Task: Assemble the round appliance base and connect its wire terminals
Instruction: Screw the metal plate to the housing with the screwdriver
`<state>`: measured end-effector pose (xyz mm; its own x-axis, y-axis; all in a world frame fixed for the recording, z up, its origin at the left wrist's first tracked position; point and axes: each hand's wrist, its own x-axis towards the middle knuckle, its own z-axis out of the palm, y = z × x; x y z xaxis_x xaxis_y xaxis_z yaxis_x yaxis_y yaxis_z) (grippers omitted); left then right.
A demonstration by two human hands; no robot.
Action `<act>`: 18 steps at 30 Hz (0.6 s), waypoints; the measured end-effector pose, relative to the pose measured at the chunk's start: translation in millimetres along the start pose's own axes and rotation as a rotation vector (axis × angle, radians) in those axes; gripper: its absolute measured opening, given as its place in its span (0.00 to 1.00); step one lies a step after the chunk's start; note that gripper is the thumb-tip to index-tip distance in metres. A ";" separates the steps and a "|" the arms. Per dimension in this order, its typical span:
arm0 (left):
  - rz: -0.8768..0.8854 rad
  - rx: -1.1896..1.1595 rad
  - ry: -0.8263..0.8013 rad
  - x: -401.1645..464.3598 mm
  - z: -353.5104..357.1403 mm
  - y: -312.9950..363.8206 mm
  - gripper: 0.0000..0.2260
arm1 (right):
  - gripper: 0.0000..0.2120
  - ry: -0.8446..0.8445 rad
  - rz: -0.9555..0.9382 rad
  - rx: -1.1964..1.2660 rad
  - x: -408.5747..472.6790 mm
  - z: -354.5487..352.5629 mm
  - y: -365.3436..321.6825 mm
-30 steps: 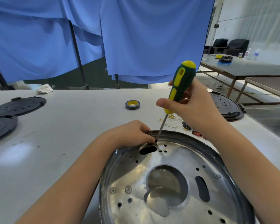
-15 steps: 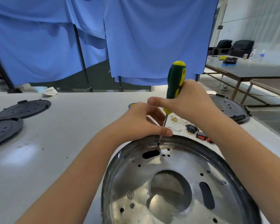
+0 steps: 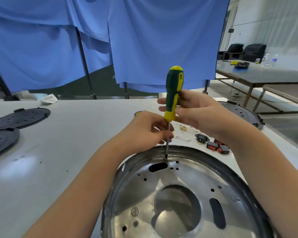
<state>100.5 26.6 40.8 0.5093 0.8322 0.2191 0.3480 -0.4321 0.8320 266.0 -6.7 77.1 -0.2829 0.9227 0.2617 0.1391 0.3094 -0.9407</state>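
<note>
Screwdriving at the rim is the step in hand, judging by the tool's tip set at the twelve o'clock edge of the round metal base (image 3: 179, 194), which lies on the bench (image 3: 58, 169) nearest the viewer. Left hand (image 3: 144, 131) pinches the steel shaft low down; that grip should only guide, keeping the tip seated. Screwdriver (image 3: 173, 93) stands near upright; hold it so. Right hand (image 3: 196, 112) has fingers curled round the handle and should press down while turning. Loose wire terminals (image 3: 186, 129) lie at one o'clock, just beyond the base.
</note>
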 end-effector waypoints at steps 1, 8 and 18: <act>-0.006 -0.010 -0.009 -0.7 -0.1 0.1 0.09 | 0.19 0.007 -0.012 0.011 -0.8 -0.2 0.9; -0.017 0.000 -0.069 -4.1 1.4 3.7 0.08 | 0.10 0.174 -0.078 -0.275 -0.8 2.2 7.7; 0.016 0.020 0.126 -2.0 6.1 1.6 0.08 | 0.20 0.391 -0.063 -0.261 1.8 13.6 22.6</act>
<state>104.8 22.1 38.6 0.4127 0.8615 0.2958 0.3567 -0.4516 0.8178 255.8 -1.2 53.4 0.0735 0.9021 0.4252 0.3817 0.3685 -0.8477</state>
